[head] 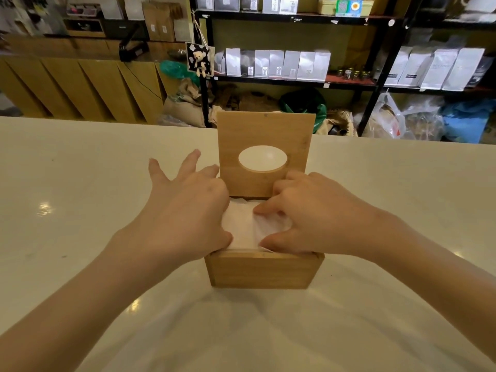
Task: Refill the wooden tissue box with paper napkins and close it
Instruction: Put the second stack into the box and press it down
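Wooden tissue box (261, 269) set mid-way on a white counter (80, 197), lid (264, 154) stood upright at the back, white paper napkins (245, 228) seen inside, left hand (188, 210) spread wide over the left rim, right hand (308, 216) curled, fingers pressed onto the napkins

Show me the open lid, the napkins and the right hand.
lid (233, 146), head view, wood left of the oval hole
napkins (241, 226), head view, white top sheet
right hand (316, 213), head view, back of hand

Tan wooden tissue box (264, 272) holds white napkins (245, 226) (glossy cream table (80, 183)).
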Demonstrator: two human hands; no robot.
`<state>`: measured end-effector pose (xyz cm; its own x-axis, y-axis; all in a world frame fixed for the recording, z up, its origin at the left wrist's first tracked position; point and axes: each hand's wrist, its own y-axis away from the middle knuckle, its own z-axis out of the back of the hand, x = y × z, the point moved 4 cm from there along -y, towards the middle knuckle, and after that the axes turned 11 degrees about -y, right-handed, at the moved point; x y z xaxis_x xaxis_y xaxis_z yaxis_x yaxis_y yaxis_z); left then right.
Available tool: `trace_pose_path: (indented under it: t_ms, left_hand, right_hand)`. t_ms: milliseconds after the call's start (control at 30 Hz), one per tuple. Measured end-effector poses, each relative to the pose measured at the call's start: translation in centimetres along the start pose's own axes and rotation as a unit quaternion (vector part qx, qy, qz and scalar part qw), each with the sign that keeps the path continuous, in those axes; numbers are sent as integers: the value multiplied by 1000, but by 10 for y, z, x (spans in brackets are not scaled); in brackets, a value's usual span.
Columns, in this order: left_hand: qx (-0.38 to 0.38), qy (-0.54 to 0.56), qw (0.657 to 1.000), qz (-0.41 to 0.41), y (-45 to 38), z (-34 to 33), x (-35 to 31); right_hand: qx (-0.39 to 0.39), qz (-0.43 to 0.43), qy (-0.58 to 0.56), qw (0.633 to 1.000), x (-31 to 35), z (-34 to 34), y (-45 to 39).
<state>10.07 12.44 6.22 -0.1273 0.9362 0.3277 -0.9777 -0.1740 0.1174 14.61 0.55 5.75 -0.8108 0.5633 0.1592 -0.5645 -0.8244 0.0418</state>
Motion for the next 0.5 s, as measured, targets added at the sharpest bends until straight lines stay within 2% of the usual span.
trace_pose_path:
  t_ms: [233, 333, 400, 500]
  left_hand:
    - [41, -19, 998, -44, -2, 0, 0]
    - [58, -3, 996, -61, 0, 3, 4]
    - [52, 9, 996, -66, 1, 3, 6]
    - [38, 35, 997, -63, 3, 5, 7]
  right_hand:
    - [5, 8, 5, 1000, -5, -2, 0]
    - [27, 8, -44, 999, -10, 7, 6]
    - [21, -4, -89, 996, -14, 23, 12]
    - [29, -35, -71, 996, -18, 36, 16]
